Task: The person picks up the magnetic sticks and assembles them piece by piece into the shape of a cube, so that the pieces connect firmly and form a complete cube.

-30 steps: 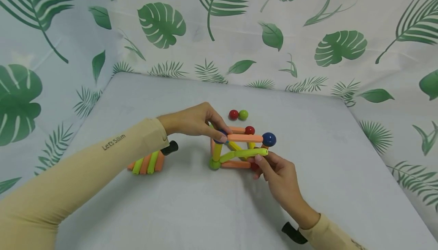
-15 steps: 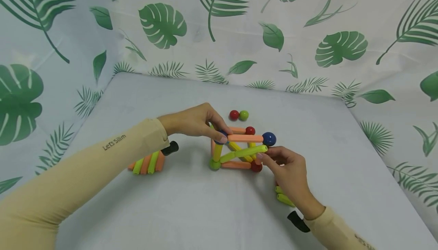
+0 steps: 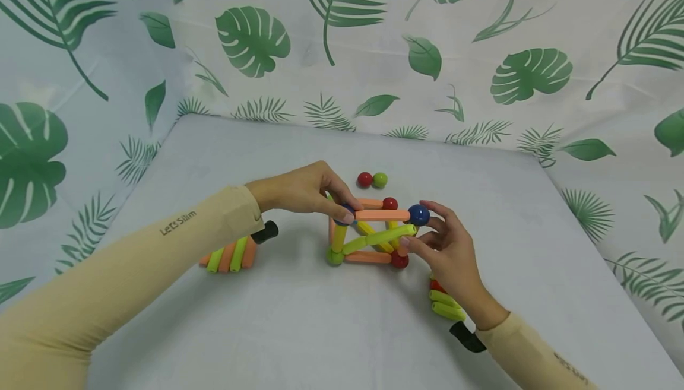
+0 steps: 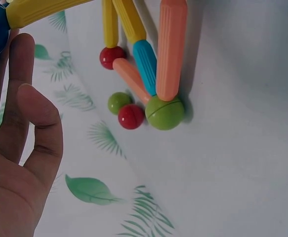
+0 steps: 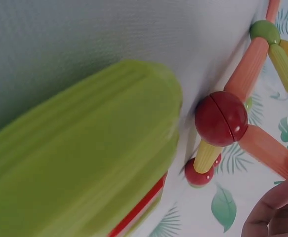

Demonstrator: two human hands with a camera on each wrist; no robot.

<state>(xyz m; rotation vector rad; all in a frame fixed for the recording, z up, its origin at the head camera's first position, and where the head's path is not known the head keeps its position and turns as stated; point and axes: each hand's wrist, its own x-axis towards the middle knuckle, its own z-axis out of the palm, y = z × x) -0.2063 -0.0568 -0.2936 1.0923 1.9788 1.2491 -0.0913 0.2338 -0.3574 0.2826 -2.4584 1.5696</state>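
Note:
Between the hands stands a box-like frame of coloured sticks and balls. In the head view my left hand (image 3: 307, 191) pinches the blue ball (image 3: 344, 214) at its upper left corner. My right hand (image 3: 451, 256) is at the right side, its thumb and fingers at the raised end of a light green stick (image 3: 392, 235). Its index finger touches the other blue ball (image 3: 419, 215). This green stick slants up from the green ball (image 3: 335, 256) in a line with a second one. An orange stick (image 5: 267, 148) rises from the lower red ball (image 5: 221, 118) to the right fingers.
Behind the frame lie a loose red ball (image 3: 365, 180) and a loose green ball (image 3: 380, 180). Orange and green sticks (image 3: 227, 256) lie in a row under the left forearm. More green sticks (image 3: 446, 306) lie beside the right wrist. A leaf-printed cloth (image 3: 374, 75) hangs behind the table.
The right hand has shifted slightly right and up, and its index finger now reaches the right blue ball. The green stick's free end has risen a little. The left hand has stayed put.

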